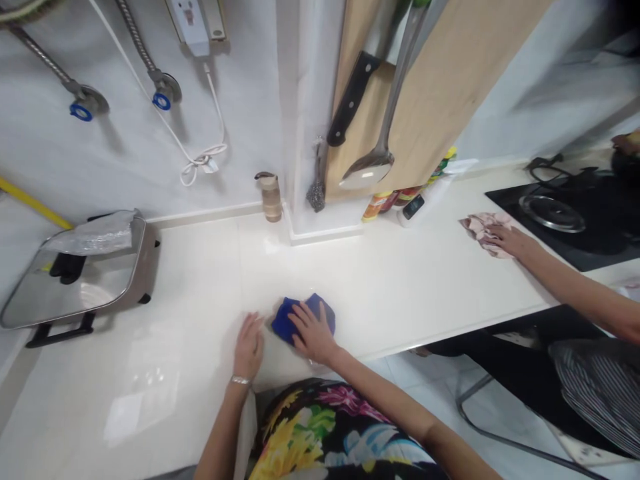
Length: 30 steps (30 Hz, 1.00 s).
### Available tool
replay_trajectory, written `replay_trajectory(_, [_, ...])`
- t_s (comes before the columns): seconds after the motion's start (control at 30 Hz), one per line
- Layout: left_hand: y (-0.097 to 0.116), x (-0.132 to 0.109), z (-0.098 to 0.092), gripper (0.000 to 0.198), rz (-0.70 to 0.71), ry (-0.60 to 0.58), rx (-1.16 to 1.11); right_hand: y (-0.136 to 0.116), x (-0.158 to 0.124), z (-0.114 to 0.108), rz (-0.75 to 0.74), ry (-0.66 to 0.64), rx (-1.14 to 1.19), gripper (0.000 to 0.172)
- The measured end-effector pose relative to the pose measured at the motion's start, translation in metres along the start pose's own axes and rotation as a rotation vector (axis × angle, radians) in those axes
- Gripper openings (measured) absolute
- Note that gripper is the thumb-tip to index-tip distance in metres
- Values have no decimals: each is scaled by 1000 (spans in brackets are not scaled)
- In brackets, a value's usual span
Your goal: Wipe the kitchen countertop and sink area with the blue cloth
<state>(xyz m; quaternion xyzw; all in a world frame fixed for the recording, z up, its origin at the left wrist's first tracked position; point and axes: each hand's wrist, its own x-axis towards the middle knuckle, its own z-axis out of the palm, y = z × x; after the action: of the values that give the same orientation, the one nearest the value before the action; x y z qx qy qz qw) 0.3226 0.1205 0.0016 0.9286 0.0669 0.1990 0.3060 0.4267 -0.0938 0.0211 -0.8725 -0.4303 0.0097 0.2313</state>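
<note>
A blue cloth (286, 315) lies on the white counter (200, 293) near its front edge. My right hand (313, 332) rests flat on top of the cloth with fingers spread, pressing it to the surface. My left hand (249, 347) lies flat on the bare counter just left of the cloth, fingers together and stretched out, holding nothing. A thin bracelet shows on my left wrist.
Another person's hand (507, 239) presses a pink cloth (480, 227) beside a black cooktop (565, 217) at the right. An electric pan with a glass lid (75, 273) stands at left. A small jar (272, 197), bottles (385, 200), a hanging knife (353, 97) and ladle (373, 167) line the wall.
</note>
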Motion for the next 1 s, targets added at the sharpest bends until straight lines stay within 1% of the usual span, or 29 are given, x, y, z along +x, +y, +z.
replay_trajectory(0.07, [-22,-10,-16,41,-85,69,94,0,2,2,-4,-59,-31,56])
replay_trajectory(0.17, [-44,-17,-34,46,-225,148,237,18,-3,-1,10,-79,-75,56])
replay_trajectory(0.23, [-52,-16,-44,52,-348,182,318,37,-12,-7,84,-49,-131,56])
replay_trajectory(0.33, [-61,-8,-53,62,-532,230,394,74,-33,-17,250,18,-253,56])
replay_trajectory(0.4, [-63,-2,-55,65,-604,250,414,100,-49,-26,352,60,-338,56])
replay_trajectory(0.47, [-62,4,-52,66,-633,266,442,125,-65,-35,446,99,-405,57])
replay_trajectory(0.57, [-58,7,-46,69,-624,282,512,158,-81,-48,569,134,-473,57])
replay_trajectory(0.63, [-56,7,-42,70,-604,276,534,176,-83,-56,628,133,-506,57])
replay_trajectory(0.7, [-56,6,-41,70,-593,277,541,193,-78,-63,667,122,-524,57])
replay_trajectory(0.8, [-55,5,-41,70,-580,297,559,215,-57,-71,733,136,-507,59])
replay_trajectory(0.9, [-52,8,-44,69,-597,297,575,232,-25,-73,847,197,-470,60])
replay_trajectory(1.0, [-47,12,-48,68,-642,256,581,239,14,-69,983,276,-439,61])
